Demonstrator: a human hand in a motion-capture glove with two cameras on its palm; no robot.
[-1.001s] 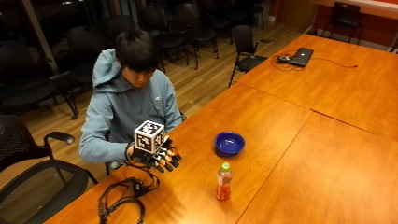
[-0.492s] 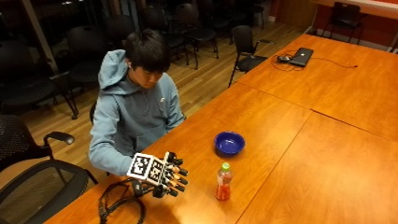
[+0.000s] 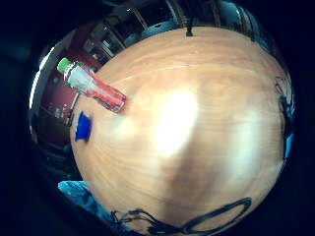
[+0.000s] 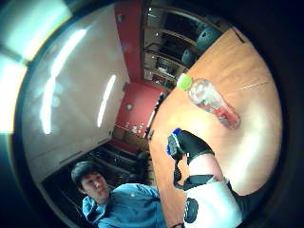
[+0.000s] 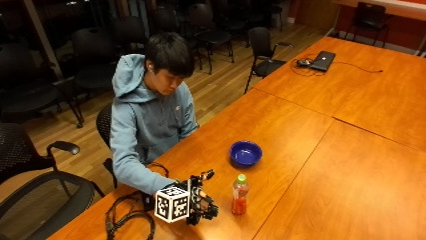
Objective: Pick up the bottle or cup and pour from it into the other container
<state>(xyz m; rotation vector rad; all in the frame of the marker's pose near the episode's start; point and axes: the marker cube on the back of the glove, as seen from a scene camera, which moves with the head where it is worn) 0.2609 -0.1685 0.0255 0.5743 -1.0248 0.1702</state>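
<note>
Since half a second ago, the gloved right hand (image 5: 200,202) has slid along the table (image 5: 373,165) toward the bottle (image 5: 239,195) and now sits just beside it, not touching. From outside, the bottle stands upright with red drink inside and a green cap; the blue bowl (image 5: 245,152) sits near it, farther from the person. The little finger side view shows the bottle (image 3: 92,87) standing on the wood, bowl (image 3: 83,127) close by. The thumb side view shows the bottle (image 4: 212,101) past one straight black fingertip (image 4: 184,141); the hand holds nothing.

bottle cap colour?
Green. The bottle has a light green cap, clearest in the little finger side palm view.
</note>
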